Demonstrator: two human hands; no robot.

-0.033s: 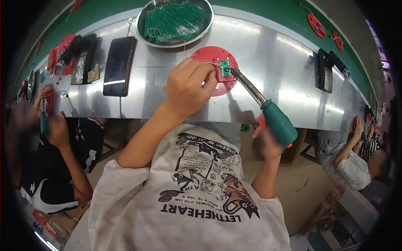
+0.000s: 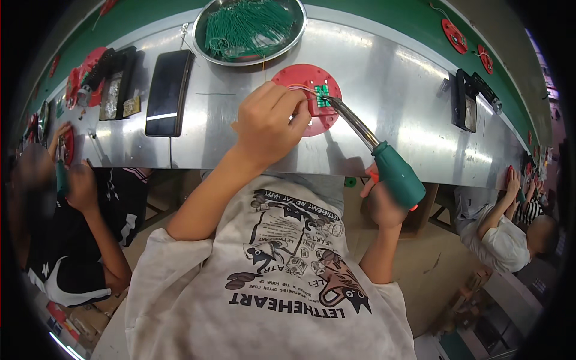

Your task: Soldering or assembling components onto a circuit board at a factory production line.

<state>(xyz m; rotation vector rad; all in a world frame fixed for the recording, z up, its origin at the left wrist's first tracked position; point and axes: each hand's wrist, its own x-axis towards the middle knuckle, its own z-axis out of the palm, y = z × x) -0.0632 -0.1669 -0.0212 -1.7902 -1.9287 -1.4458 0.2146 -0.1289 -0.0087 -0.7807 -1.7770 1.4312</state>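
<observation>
A round red plastic disc [image 2: 329, 123] lies on the metal bench with a small green circuit board [image 2: 322, 96] on it. My left hand [image 2: 269, 123] is closed over the disc's left side, its fingers pinching thin wires [image 2: 300, 88] that reach to the board. My right hand [image 2: 385, 207] wraps round the thick green handle of a soldering iron [image 2: 399, 177], which has red-orange parts. The iron's metal shaft slants up to the left, and its tip is at the board, by the wire ends. The left fingertips are partly hidden.
Beyond the disc stands a metal bowl [image 2: 302, 37] of green wires [image 2: 249, 30]. A black phone [image 2: 169, 93] and a black tray [image 2: 119, 84] lie to the left, another black holder [image 2: 465, 102] to the right. Co-workers sit on both sides along the bench [image 2: 384, 90].
</observation>
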